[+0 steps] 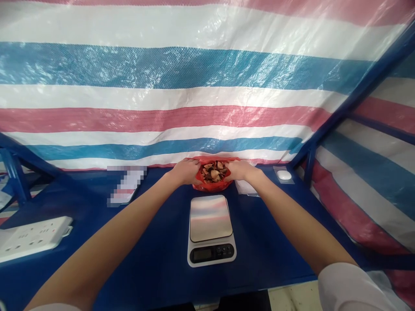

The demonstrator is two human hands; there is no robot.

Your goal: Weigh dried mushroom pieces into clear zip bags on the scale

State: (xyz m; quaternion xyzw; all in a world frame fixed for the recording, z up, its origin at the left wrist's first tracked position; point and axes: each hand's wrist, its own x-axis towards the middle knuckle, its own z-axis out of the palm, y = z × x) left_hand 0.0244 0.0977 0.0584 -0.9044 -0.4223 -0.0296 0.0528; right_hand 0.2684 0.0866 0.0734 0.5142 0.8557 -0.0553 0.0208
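Note:
A red plastic bag (212, 186) stands at the back of the blue table, its mouth spread wide. Inside it lie many brown dried slices (214, 172), whose kind I cannot make out. My left hand (187, 171) grips the bag's rim on the left side, fingers curled over the edge. On the opposite side my right hand (238, 169) holds the rim in the same way. In front of the bag sits a white digital kitchen scale (211, 220) with a bare, shiny metal plate and a dark display.
A white power strip (35, 237) lies at the left on the blue table (155, 259). Behind it is a blurred-out packet (128, 185). Clear plastic bags (248, 186) lie beside my right hand. A white oval object (284, 175) rests farther right. Striped sheeting (181, 97) hangs behind.

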